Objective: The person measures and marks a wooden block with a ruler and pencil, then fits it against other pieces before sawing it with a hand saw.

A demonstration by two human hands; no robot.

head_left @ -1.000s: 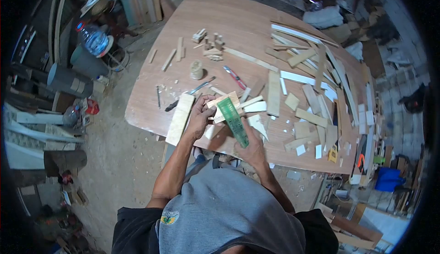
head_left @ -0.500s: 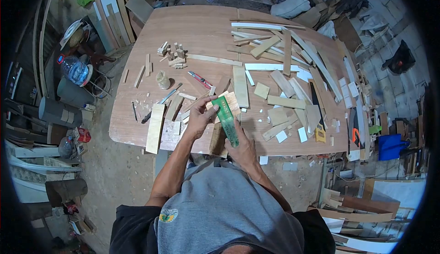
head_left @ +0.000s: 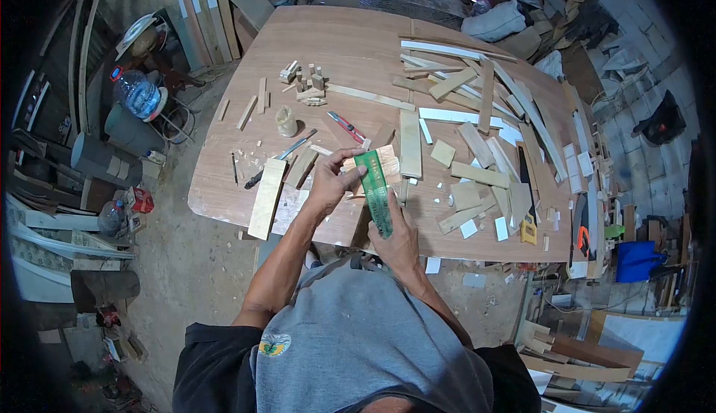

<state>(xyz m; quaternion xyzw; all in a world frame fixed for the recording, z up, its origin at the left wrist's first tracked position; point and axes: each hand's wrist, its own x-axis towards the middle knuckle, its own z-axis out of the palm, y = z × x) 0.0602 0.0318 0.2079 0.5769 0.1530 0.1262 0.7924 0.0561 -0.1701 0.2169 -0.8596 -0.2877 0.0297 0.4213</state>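
A green strip (head_left: 374, 193) with printed lettering lies against a light piece of wood (head_left: 388, 165) above the table's front edge. My left hand (head_left: 333, 180) pinches the strip's upper end together with the wood. Lower down, my right hand (head_left: 397, 240) holds the strip's bottom end from the right side, thumb pointing up along it. Under my hands stands a darker wooden block (head_left: 361, 227), partly hidden. A pale board (head_left: 266, 199) lies to the left of my left hand.
On the wooden table (head_left: 343, 36) are a red cutter (head_left: 346, 126), a small jar (head_left: 286, 121), small stacked blocks (head_left: 309, 89), a yellow-handled saw (head_left: 529, 229) and many wood strips (head_left: 486, 96) at the right. A blue water bottle (head_left: 136, 94) stands at the left.
The camera view has shifted, so the table appears farther right. Both hands still hold the green strip and wood, with the strip slightly more upright; more of the light wood shows.
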